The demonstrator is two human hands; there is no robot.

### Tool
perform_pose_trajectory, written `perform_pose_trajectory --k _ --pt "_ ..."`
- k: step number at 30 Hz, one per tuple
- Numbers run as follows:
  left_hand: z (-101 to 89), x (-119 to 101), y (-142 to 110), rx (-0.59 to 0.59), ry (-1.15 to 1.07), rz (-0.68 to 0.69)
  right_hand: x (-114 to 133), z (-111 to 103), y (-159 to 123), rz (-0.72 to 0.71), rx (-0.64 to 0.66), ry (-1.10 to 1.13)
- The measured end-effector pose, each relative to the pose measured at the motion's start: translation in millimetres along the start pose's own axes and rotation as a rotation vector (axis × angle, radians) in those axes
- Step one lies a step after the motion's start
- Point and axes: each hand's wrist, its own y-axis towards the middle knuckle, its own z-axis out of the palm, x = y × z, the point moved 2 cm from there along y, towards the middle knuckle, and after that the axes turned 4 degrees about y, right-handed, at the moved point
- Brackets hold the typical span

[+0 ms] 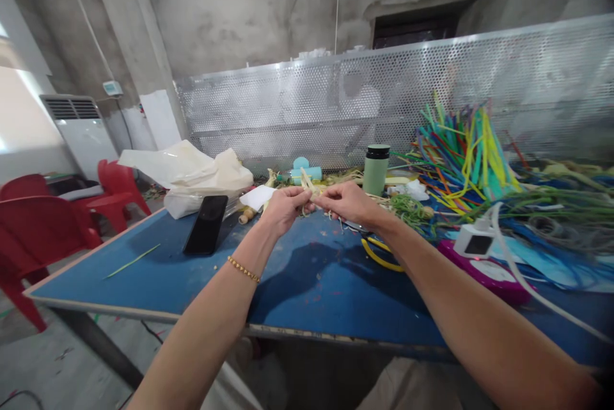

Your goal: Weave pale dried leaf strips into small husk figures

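Observation:
Above the blue table [307,298], my left hand [286,206] and my right hand [349,203] meet with their fingertips almost touching. Both are closed in a pinch on a small piece of pale, straw-like strips [307,181], whose ends stick up between them. Its exact shape is mostly covered by the fingers. Thin pale strands hang just below my right hand. Under my right wrist lies a tool with yellow handles [380,254], partly covered by the forearm. A white piece of paper [258,197] is beside my left hand.
Left of my hands lie a black phone [206,226] and white plastic bags [201,173]. A green tumbler [377,171], colourful strips [472,154] and a magenta power strip [499,279] with a white charger and cable occupy the right. Behind stands a perforated metal screen [268,109].

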Motion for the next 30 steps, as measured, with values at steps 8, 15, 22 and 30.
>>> perform_pose_trajectory --k 8,15,22,30 --pt "1.8 0.9 -0.9 0.068 -0.020 -0.041 -0.5 -0.1 0.7 -0.034 -0.013 -0.057" --pt "1.3 -1.3 -1.1 -0.007 -0.116 -0.123 -3.8 -2.3 0.1 -0.052 0.023 -0.081" --pt "1.2 -3.1 -1.3 -0.065 -0.157 -0.156 -1.7 -2.9 -0.6 -0.012 0.023 -0.079" --pt "-0.9 -0.6 1.7 -0.086 -0.192 -0.151 -1.6 -5.0 1.0 -0.025 0.029 -0.153"
